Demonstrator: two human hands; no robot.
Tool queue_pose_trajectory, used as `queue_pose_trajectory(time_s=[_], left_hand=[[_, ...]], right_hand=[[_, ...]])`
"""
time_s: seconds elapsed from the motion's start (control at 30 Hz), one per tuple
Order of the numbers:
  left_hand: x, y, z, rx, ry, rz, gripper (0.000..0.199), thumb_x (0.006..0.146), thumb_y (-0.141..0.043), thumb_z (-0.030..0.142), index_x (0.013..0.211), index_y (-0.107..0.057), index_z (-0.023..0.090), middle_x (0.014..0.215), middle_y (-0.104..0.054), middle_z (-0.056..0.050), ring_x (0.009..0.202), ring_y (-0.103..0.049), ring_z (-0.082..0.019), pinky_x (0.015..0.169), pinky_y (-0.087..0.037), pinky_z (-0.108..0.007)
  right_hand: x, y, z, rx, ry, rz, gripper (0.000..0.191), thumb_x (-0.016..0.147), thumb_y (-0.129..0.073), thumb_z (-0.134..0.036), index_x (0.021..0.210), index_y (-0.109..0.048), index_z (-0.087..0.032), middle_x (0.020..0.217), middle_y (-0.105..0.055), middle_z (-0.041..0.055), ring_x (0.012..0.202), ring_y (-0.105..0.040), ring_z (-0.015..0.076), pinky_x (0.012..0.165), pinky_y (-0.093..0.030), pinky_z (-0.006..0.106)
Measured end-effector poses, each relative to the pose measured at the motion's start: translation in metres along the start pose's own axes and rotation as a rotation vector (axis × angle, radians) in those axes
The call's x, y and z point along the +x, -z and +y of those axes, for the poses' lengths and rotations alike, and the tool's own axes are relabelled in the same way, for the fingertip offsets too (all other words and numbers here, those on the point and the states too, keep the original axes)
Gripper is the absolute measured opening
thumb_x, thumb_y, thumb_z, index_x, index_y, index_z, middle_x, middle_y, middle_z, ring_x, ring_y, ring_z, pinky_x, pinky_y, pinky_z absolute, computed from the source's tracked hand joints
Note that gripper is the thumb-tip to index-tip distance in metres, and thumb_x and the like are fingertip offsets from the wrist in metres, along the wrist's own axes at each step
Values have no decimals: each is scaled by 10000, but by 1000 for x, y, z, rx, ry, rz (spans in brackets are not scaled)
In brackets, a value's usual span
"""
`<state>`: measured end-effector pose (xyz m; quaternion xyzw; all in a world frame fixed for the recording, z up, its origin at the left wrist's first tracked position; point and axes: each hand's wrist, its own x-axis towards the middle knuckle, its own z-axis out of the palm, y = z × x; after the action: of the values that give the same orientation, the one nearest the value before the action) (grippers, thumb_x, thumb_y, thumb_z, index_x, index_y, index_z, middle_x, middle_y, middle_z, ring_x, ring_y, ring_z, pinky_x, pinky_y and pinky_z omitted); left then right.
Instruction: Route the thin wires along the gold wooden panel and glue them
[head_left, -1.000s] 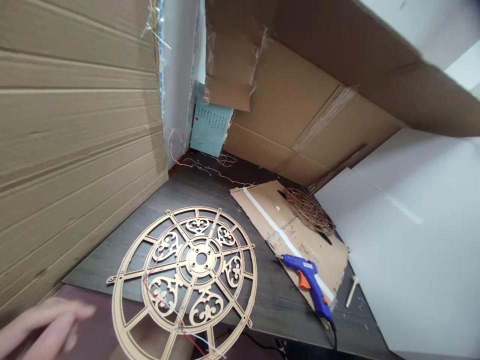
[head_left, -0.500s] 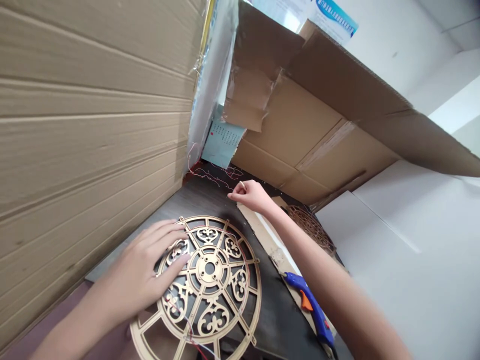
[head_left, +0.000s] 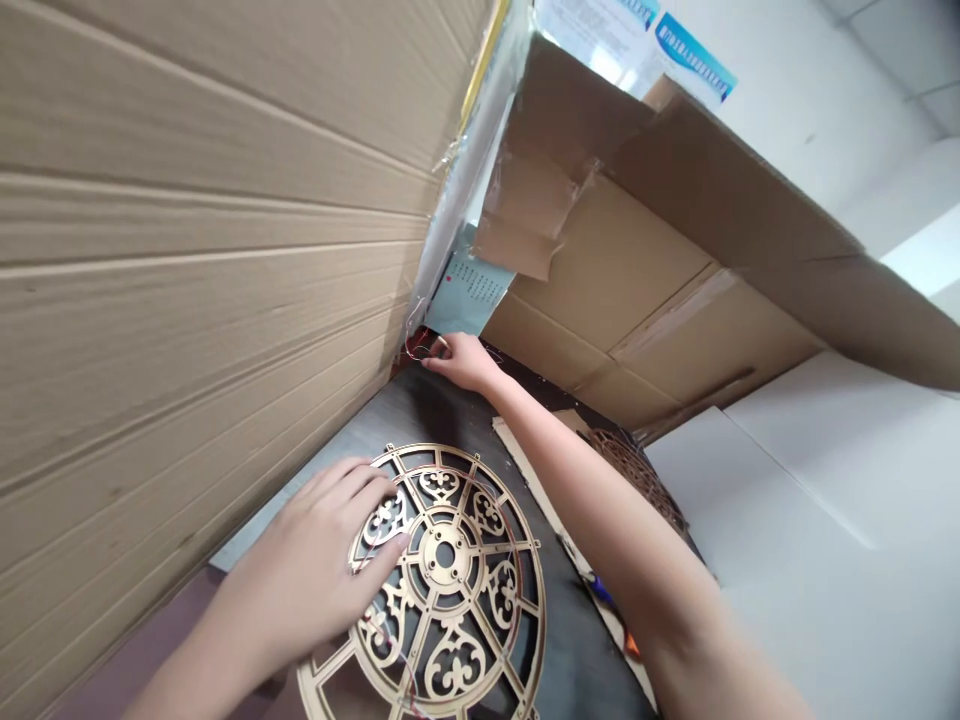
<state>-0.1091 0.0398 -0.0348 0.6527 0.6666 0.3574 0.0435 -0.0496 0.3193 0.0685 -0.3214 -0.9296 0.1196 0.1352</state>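
dark tabletop (head_left: 574, 640) runs away from me into a corner between cardboard walls. nearest, a round wooden frame (head_left: 444, 555) lies flat, its near side overhanging the edge. my left hand (head_left: 315, 560) rests on its left side, fingers slightly apart; too much weight near the overhang could tip it, and a sliding palm could snag the thin wires (head_left: 411, 684) on it. my right forearm crosses above a blue-and-orange tool (head_left: 632, 646), mostly hidden; dropping the elbow could knock it. beyond are a cardboard sheet (head_left: 525, 470) and a brown lattice disc (head_left: 637, 475). farthest, my right hand (head_left: 465, 362) is at a loose wire (head_left: 410, 345), fingers curled in; i can't tell whether they are clamped on it. a hard tug could tangle or break it, or catch the blue booklet (head_left: 474, 293) just behind.
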Motion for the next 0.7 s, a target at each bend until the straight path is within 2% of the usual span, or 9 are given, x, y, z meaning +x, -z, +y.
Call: queue_pose_trajectory(time_s=[0.1, 0.2, 0.3, 0.43, 0.57, 0.7], left_hand=[[0, 0, 2, 12, 0, 19, 445, 936, -586, 565, 1209, -703, 234, 1317, -699, -110, 1265, -636, -349, 1093, -552, -627], [0, -1, 2, 25, -15, 31, 441, 933, -602, 534, 1243, -688, 233, 1321, -695, -109, 1263, -633, -348, 1098, -542, -618], [-1, 1, 3, 21, -20, 28, 425, 931, -612, 502, 1256, -680, 236, 1324, -695, -104, 1270, -627, -343, 1104, -535, -591], [-1, 5, 7, -11, 11, -5, 379, 932, -608, 472, 1223, -682, 241, 1320, -692, -94, 1267, -621, -331, 1091, -535, -561], [-2, 9, 9, -22, 16, -16, 346, 943, -593, 453, 1196, -675, 233, 1311, -692, -98, 1268, -614, -328, 1086, -528, -552], [-3, 7, 9, -17, 11, -10, 344, 954, -582, 451, 1197, -668, 223, 1319, -685, -105, 1270, -604, -332, 1074, -524, -554]], right_hand=[[-9, 9, -7, 59, 4, 30, 217, 856, -806, -334, 972, -744, -161, 801, -703, 3, 763, -640, 162, 735, -473, 267], [-4, 12, -23, 120, -84, 168, 228, 916, -716, -382, 960, -747, -161, 800, -709, 35, 795, -655, 193, 709, -461, 273], [10, 16, -38, 179, -180, 280, 267, 958, -654, -394, 874, -725, -150, 799, -701, 65, 829, -663, 213, 747, -484, 301], [23, 15, -51, 268, -225, 252, 350, 957, -700, -454, 790, -674, -148, 705, -649, 8, 715, -641, 168, 740, -527, 312], [29, 7, -55, 341, -239, 218, 319, 1005, -674, -425, 876, -671, -133, 727, -648, -13, 640, -615, 124, 677, -541, 282], [31, 5, -48, 371, -197, 265, 333, 1018, -661, -443, 921, -672, -124, 800, -662, 2, 654, -610, 116, 651, -534, 264]])
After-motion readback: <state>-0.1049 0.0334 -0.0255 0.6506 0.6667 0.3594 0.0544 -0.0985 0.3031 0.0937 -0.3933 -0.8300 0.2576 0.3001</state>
